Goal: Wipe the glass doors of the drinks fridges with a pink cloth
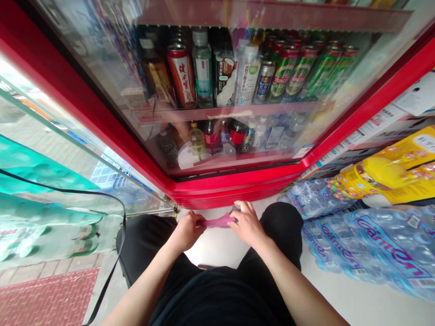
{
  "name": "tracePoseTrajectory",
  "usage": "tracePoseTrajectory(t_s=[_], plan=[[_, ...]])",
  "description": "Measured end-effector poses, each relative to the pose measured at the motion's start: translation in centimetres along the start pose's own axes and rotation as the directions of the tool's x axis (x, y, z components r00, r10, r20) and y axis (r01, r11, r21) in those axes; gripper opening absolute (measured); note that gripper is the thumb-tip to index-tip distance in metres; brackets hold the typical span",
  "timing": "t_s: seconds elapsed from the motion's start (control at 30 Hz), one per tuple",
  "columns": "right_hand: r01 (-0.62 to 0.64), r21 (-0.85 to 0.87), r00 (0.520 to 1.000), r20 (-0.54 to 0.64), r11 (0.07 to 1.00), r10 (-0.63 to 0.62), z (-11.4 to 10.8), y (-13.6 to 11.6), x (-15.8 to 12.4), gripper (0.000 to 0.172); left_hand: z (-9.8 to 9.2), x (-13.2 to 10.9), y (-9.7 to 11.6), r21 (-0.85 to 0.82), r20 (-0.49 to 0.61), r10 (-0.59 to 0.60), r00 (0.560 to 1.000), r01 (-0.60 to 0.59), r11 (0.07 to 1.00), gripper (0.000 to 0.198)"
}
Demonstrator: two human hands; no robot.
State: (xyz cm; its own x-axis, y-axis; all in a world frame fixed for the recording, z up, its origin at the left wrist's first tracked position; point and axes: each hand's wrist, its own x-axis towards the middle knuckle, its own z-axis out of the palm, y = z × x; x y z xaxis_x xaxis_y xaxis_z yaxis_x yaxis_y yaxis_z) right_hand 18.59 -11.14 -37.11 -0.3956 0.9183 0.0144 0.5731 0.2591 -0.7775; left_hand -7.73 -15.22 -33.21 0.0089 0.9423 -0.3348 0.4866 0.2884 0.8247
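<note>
Left grip (187, 230): fingers closed, pinching one end of the held strip.

Right grip (248, 223): fingers curled and closed over the other end of the strip; a small dark piece shows at the fingertips, too small to identify.

Held item: pink translucent plastic strip (219, 221), stretched between both grips above the lap, touching nothing else.

Clothing: black trousers (280, 227) on bent legs, the knees spread on either side of the hands.

Floor: pale, smooth tile (351, 305), running under the packs and up to the cooler base.

Right of the knees: shrink-wrapped packs of bottled water (370, 252) lying on the tile; yellow printed cartons (399, 168) sit just behind them, with white cartons (415, 99) above.

Ahead: red-framed drinks cooler (236, 191) with a glass door, just beyond the hands; its shelves hold green beer cans (300, 72), a red can (182, 76) and plastic bottles (202, 68).

Left: tall glass pane (60, 154) with teal reflections, a black strap (123, 223) hanging before it, and a red mat (47, 302) on the ground.
</note>
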Motion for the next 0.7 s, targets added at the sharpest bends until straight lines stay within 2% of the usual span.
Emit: tracePoseTrajectory(t_s=[0.1,0.2,0.3,0.4,0.47,0.57,0.7], plan=[[0.072,0.057,0.988,0.134,0.996,-0.079,-1.7,-0.7,0.4,0.010,-1.0,-0.3,1.2,0.095,0.073,0.061,0.996,-0.068,0.993,0.004],[-0.015,0.213,0.952,0.301,0.977,-0.051,-3.3,-2.3,0.6,0.010,-1.7,-0.5,2.8,0.091,0.212,0.094,0.973,-0.116,0.989,0.014],[-0.074,0.383,0.909,0.406,0.921,-0.096,-4.7,-3.9,0.9,0.014,-1.3,-0.6,4.2,0.006,0.411,0.117,0.904,-0.131,0.991,0.037],[-0.088,0.519,0.880,0.441,0.850,-0.178,-5.9,-4.5,1.4,0.028,-0.5,-0.6,5.0,-0.098,0.538,0.163,0.827,-0.130,0.987,0.038],[-0.125,0.597,0.882,0.433,0.792,-0.187,-6.4,-4.2,1.7,0.039,-0.2,-0.8,5.5,-0.161,0.558,0.207,0.804,-0.140,0.977,0.042],[-0.228,0.720,0.901,0.412,0.655,-0.138,-6.4,-3.5,2.0,0.045,-0.4,-1.8,6.9,-0.237,0.520,0.302,0.799,-0.205,0.950,0.043],[-0.388,0.795,0.851,0.504,0.466,-0.151,-4.5,-3.2,1.9,0.049,-0.8,-3.6,9.6,-0.294,0.471,0.452,0.758,-0.348,0.890,0.037]])
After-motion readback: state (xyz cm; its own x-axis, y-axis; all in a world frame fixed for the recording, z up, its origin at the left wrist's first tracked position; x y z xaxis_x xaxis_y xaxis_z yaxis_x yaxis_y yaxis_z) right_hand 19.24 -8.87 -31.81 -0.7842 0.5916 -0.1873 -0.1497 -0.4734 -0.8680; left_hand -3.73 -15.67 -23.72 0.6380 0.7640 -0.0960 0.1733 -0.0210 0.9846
